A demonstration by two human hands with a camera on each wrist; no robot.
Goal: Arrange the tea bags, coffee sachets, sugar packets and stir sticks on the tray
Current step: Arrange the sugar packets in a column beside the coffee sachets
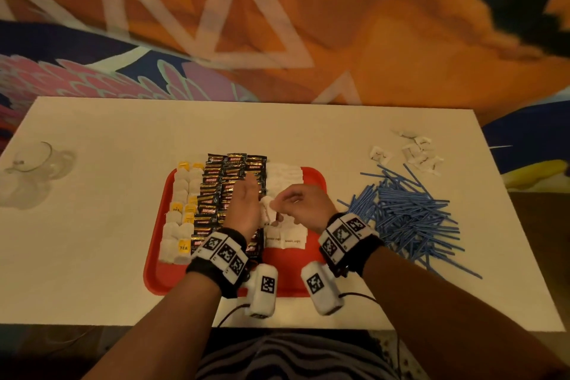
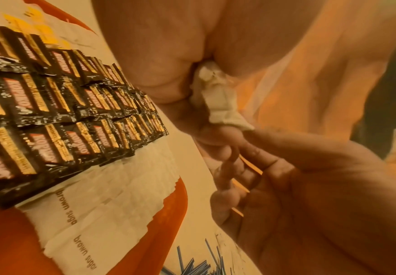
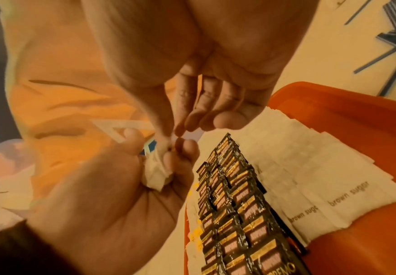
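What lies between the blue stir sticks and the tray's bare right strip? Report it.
Nothing on the table lies between the stir sticks and the tray, only its raised rim. The right hand hangs over that strip, meeting the white packets that the left hand holds.

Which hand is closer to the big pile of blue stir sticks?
Right. The right hand is over the red tray's right part, just left of the pile of blue stir sticks. The left hand is farther left, over the black coffee sachets.
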